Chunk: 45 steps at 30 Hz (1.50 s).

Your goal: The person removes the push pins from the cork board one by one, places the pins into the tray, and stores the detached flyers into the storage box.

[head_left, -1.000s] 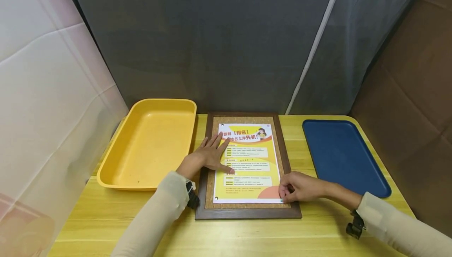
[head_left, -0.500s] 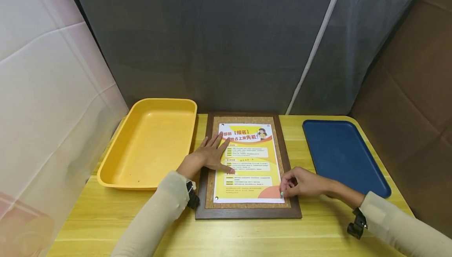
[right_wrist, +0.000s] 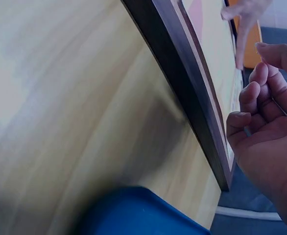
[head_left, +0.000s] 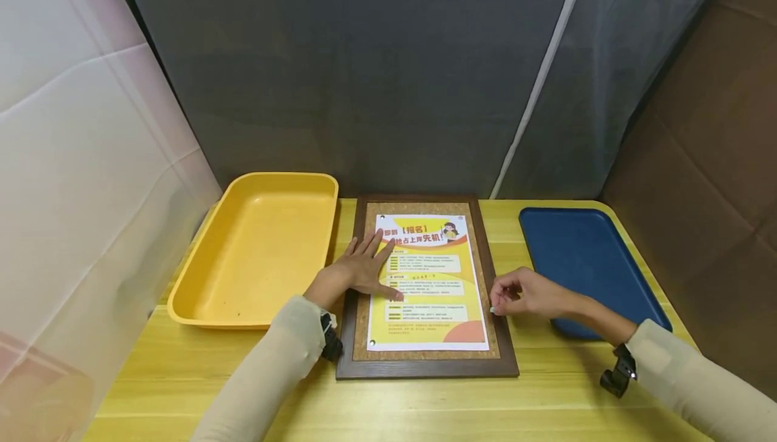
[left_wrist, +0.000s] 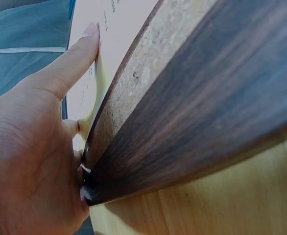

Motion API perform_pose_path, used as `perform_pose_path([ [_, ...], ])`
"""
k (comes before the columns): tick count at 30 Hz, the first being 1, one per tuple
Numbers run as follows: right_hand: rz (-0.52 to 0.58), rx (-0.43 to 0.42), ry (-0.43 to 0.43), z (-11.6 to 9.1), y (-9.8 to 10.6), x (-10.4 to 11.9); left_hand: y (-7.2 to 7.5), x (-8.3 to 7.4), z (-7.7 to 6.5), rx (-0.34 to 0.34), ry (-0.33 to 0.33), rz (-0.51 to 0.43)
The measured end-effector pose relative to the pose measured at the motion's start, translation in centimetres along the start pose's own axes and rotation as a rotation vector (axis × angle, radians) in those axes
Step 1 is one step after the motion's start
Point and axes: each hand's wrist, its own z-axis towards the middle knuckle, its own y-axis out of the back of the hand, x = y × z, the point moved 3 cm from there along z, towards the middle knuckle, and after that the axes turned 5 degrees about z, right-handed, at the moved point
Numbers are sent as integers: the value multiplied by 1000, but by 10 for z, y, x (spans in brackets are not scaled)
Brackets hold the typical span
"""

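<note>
A yellow-and-white printed poster [head_left: 425, 324] lies on a cork board [head_left: 420, 355] with a dark brown frame [head_left: 425, 370]. Small round tacks show at its upper left [head_left: 382, 216] and lower left [head_left: 372, 343] corners. My left hand [head_left: 361, 270] lies flat with spread fingers on the poster's left side; its thumb extends over the sheet in the left wrist view. Over the frame's right edge, my right hand [head_left: 521, 292] has thumb and index finger pinched together, a small pale green piece [head_left: 493, 310] showing at their tips. The other right fingers curl loosely in the right wrist view.
A deep yellow tray [head_left: 251, 266] stands left of the board on the wooden table [head_left: 425, 411]. To the right lies a flat blue tray [head_left: 591, 266], partly under my right forearm. Grey cloth [head_left: 340, 77] rises behind the table.
My right hand has left the poster's lower right corner and moved up and right to the frame's edge, the pale green piece moving with its fingertips. The left hand has stayed put.
</note>
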Motion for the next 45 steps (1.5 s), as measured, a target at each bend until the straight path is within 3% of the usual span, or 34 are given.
perform_pose_path([
  [6, -29, -75, 19, 0, 18, 1, 7, -4, -4, 19, 13, 19],
  [11, -49, -131, 18, -1, 33, -4, -1, 1, 3, 32, 18, 5],
  [15, -87, -190, -36, -2, 48, -11, -4, 3, 6, 40, 18, -3],
  [20, -91, -249, -121, -6, 65, -21, 7, -6, -8, 24, 11, 24],
  [25, -91, -291, -187, -10, 77, -33, 10, -9, -12, 20, 12, 44],
  [38, -182, -387, -265, -19, 113, -61, 11, -8, -13, 1, 14, 38],
  [45, -258, -432, -252, -22, 126, -78, 10, -9, -14, 3, 13, 42],
])
